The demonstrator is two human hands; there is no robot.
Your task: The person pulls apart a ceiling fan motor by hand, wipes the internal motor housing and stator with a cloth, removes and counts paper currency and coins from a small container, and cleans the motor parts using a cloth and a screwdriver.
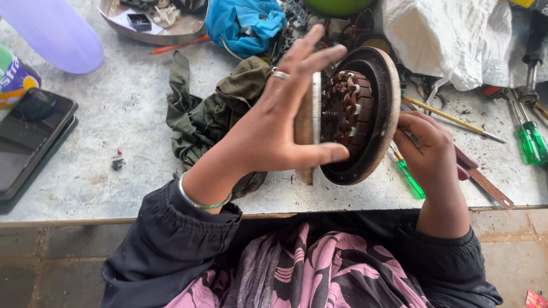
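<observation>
Two hands worked over one grey worktop (pixel 114 114), which filled the frame's upper two-thirds. Largest loose items: a white sack (pixel 451 40) at upper right, an olive rag (pixel 200 114) at centre left, a blue cloth (pixel 242 23) at top centre. Centre frame: a round dark motor housing (pixel 381 114), stood on edge at the table's near side so its copper windings (pixel 345 111) faced left for access. A pale round cover plate (pixel 311 117) stood upright just beside the windings, apparently matched to that face. The left hand (pixel 274 125), ringed, lay flat against the plate, fingers spread, thumb hooked under: pressing, not clenched. The right hand (pixel 428 151) cupped the housing's back, steadying it; its grip was partly hidden. Smaller: green screwdrivers (pixel 531 142) at right, a phone (pixel 28 137) at left.
</observation>
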